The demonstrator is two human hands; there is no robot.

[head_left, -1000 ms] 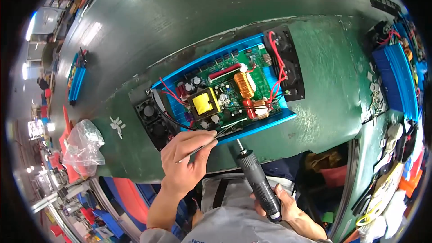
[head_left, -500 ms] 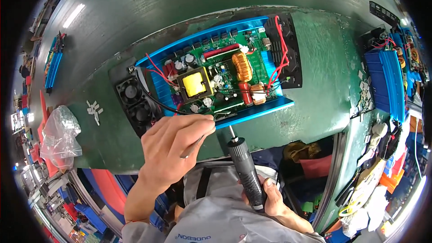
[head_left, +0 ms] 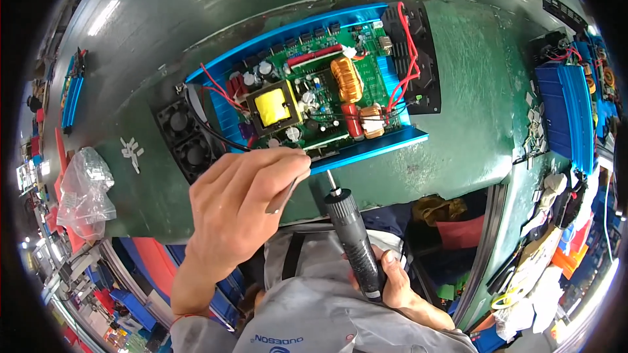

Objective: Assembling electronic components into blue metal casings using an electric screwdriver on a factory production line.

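Observation:
A blue metal housing (head_left: 383, 148) lies on the bench, its green circuit board (head_left: 367, 77) exposed. On the board are a yellow transformer (head_left: 272, 107) and a copper coil (head_left: 347, 80). My left hand (head_left: 239, 202) is closed at the housing's near wall, pinching a thin metal strip (head_left: 282, 197) that looks like tweezers; its tip is hidden by the fingers. My right hand (head_left: 398, 282) grips the lower end of a black electric screwdriver (head_left: 353, 235). The screwdriver's bit points up at the outer face of the near wall, and its tip meets the wall's lower edge.
Left of the housing is a black panel with two fans (head_left: 186, 140); a black end plate (head_left: 425, 85) with red wires is at its right. Small white pieces (head_left: 131, 151) and a clear plastic bag (head_left: 86, 189) lie left. More blue housings (head_left: 564, 114) stand right.
The housing and bench appear slightly higher and further left in the picture. My left hand has shifted a little left and up; both hands keep their hold.

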